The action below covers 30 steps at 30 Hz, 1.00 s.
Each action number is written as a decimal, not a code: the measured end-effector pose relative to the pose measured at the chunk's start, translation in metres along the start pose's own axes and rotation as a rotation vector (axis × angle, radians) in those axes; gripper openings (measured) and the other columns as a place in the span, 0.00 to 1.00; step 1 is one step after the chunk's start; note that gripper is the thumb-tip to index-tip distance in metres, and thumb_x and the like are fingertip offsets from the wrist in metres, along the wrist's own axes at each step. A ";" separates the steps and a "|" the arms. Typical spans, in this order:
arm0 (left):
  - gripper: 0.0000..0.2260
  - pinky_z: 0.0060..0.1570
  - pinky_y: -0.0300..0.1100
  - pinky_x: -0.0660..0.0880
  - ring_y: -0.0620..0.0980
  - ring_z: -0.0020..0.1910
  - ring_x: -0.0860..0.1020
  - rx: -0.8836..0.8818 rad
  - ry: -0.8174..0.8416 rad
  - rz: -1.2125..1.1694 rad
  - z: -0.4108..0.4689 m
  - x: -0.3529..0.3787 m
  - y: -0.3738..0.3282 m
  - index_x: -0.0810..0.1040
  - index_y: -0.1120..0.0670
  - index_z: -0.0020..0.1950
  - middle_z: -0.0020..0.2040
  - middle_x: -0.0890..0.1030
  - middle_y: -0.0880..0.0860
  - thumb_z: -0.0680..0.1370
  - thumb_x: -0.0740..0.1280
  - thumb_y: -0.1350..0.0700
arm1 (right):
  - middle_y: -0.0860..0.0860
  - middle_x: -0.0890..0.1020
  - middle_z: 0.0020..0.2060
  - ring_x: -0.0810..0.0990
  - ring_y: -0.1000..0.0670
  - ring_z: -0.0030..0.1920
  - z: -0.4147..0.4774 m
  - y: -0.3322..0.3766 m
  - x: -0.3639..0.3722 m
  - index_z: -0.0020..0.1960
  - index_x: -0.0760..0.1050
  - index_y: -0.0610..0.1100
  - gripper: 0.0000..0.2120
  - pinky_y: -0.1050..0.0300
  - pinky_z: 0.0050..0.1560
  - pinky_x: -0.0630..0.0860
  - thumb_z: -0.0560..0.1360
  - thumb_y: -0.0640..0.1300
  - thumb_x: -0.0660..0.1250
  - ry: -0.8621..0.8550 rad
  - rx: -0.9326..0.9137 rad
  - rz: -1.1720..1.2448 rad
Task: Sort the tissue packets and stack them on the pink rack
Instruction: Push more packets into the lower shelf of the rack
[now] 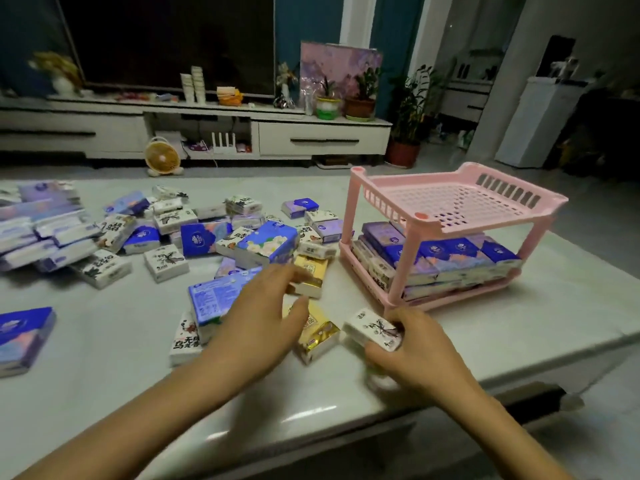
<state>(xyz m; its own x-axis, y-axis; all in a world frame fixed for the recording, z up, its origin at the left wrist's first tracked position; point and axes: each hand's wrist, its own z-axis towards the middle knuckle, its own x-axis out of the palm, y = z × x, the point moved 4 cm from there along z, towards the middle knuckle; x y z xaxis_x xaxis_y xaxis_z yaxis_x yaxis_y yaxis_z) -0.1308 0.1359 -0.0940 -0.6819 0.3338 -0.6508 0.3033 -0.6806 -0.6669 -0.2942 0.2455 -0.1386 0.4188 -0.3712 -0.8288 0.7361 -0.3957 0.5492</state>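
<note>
A pink two-tier rack stands at the right of the white table. Its lower shelf holds several blue and purple tissue packets; its top shelf is bare. My right hand grips a white packet with an ink-flower print in front of the rack. My left hand reaches with its fingers spread over a gold packet, fingertips touching it. A second gold packet lies between my hands. Many loose packets are scattered across the table's middle and left.
A blue packet lies alone at the near left. A pile of long pale packets sits at the far left. Beyond the table stand a TV cabinet, a small fan and potted plants.
</note>
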 end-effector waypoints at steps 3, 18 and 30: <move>0.17 0.59 0.43 0.67 0.52 0.62 0.70 -0.104 0.083 0.217 0.059 0.024 0.012 0.70 0.55 0.66 0.63 0.73 0.54 0.77 0.62 0.56 | 0.61 0.76 0.45 0.78 0.60 0.45 -0.003 -0.016 -0.015 0.51 0.71 0.50 0.16 0.67 0.38 0.77 0.67 0.47 0.74 0.119 0.100 0.323; 0.12 0.37 0.39 0.70 0.50 0.42 0.74 -0.345 0.323 0.695 0.158 0.085 0.024 0.71 0.57 0.45 0.46 0.73 0.55 0.74 0.69 0.50 | 0.46 0.75 0.40 0.74 0.50 0.39 -0.001 -0.116 -0.104 0.45 0.74 0.39 0.15 0.58 0.38 0.74 0.59 0.39 0.64 -0.009 0.266 1.029; 0.13 0.34 0.40 0.72 0.49 0.37 0.76 -0.316 -0.109 -0.529 0.026 0.098 -0.103 0.70 0.48 0.41 0.41 0.78 0.54 0.71 0.69 0.64 | 0.52 0.71 0.25 0.72 0.60 0.23 0.051 -0.131 -0.134 0.36 0.65 0.42 0.08 0.70 0.21 0.65 0.56 0.41 0.56 -0.598 0.157 1.272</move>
<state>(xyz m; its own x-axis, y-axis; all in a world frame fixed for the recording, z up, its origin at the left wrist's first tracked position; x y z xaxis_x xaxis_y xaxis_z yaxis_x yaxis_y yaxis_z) -0.2457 0.2218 -0.0801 -0.8524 0.4931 -0.1738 0.0769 -0.2105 -0.9746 -0.4741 0.3039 -0.0945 0.4273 -0.8192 0.3825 -0.0510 0.4006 0.9148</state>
